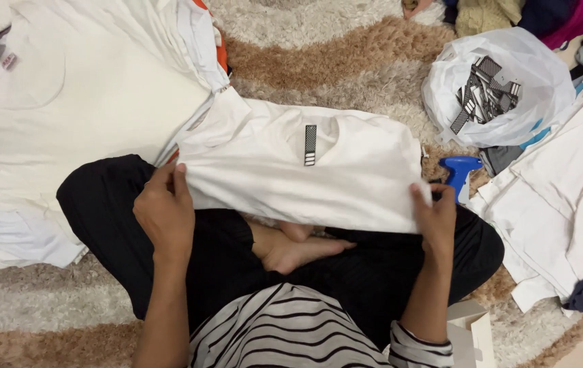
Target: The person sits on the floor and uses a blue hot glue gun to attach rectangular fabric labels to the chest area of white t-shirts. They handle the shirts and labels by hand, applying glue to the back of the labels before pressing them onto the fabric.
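A: Nearest the lens, a striped top (291, 327) and black trousers (223, 266) are filling the lower view; the person is sitting cross-legged on a shaggy rug (346, 61), one bare foot (298, 249) showing.

B: And the hands?

A: The left hand (163, 211) is pinching the near-left edge of a white shirt (305, 170), fingers closed tight on the cloth. The right hand (433, 217) is gripping the near-right edge, thumb over the fabric, fingers probably curled beneath, though that part is hidden.

B: Where is the shirt lying?

A: It is stretching from the lap out onto the rug, collar away from the person, a striped label (310, 144) showing at the neck.

B: What makes for a good hold here?

A: Judging from the frame, keeping both grips level and the edge taut, so the cloth is lying flat without creases.

B: Surroundings?

A: A pile of white shirts (67, 102) is lying at the left, more white cloth (564, 191) at the right, a plastic bag (502, 82) of striped tags beyond, and a blue tool (460, 170) just beside the right hand.
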